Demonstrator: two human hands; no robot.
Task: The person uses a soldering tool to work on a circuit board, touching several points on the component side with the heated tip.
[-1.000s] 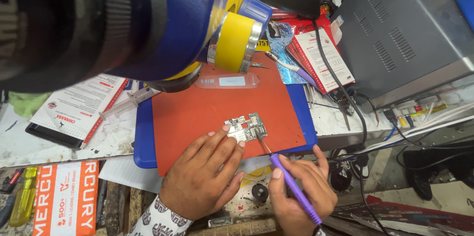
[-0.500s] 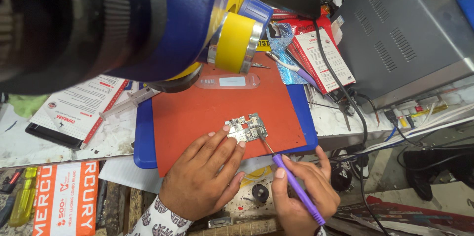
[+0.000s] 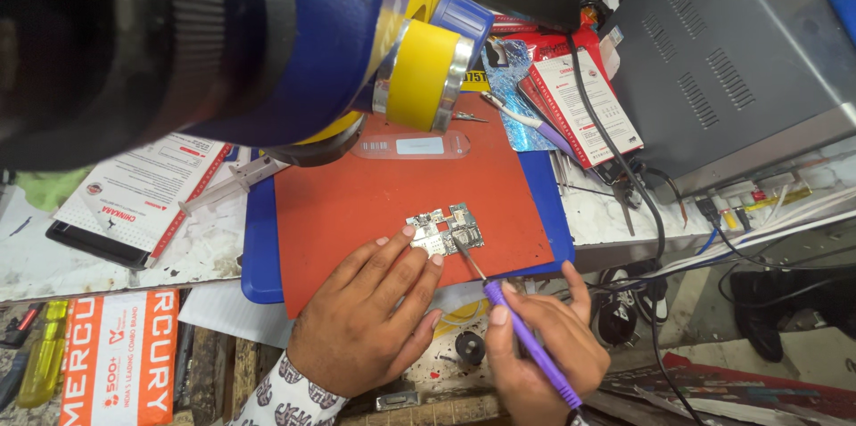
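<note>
The left hand (image 3: 370, 319) lies flat with fingers together, its fingertips pressing the near-left edge of a small circuit board (image 3: 444, 230), while the right hand (image 3: 544, 350) just to its right pinches a purple-handled tool (image 3: 526, 341) like a pen, the metal tip touching the board's near-right side. The board sits near the front edge of a red mat (image 3: 374, 198) laid on a blue mat (image 3: 259, 248). Farther back lies a clear plastic strip (image 3: 412, 146), a grey metal box (image 3: 740, 60) stands far right, and a large blue and yellow microscope (image 3: 267, 24) looms over the far left.
</note>
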